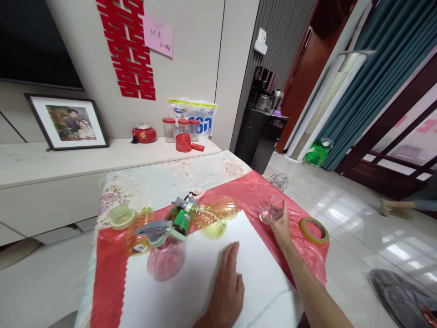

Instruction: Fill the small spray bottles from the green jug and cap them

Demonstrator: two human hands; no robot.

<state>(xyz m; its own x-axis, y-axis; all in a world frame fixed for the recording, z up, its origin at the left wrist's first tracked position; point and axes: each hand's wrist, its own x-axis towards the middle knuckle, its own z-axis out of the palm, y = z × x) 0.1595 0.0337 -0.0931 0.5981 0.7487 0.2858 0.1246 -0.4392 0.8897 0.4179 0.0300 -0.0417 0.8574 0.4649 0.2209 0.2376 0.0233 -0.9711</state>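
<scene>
Your right hand (278, 221) is gripping the clear glass (272, 206) right of the frame's centre, so releasing it is apparently remaining undone. Your left hand (226, 291) is resting open, holding nothing, over the white sheet (262, 275), lower centre. Bottles (182, 222) are sitting clustered left of centre.

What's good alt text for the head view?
A person's right hand holds a small clear container beyond a white sheet, on which the left hand rests. A pink bottle and other colored bottles crowd the sheet's far-left side; a roll of tape lies to the right on a red cover.
</scene>
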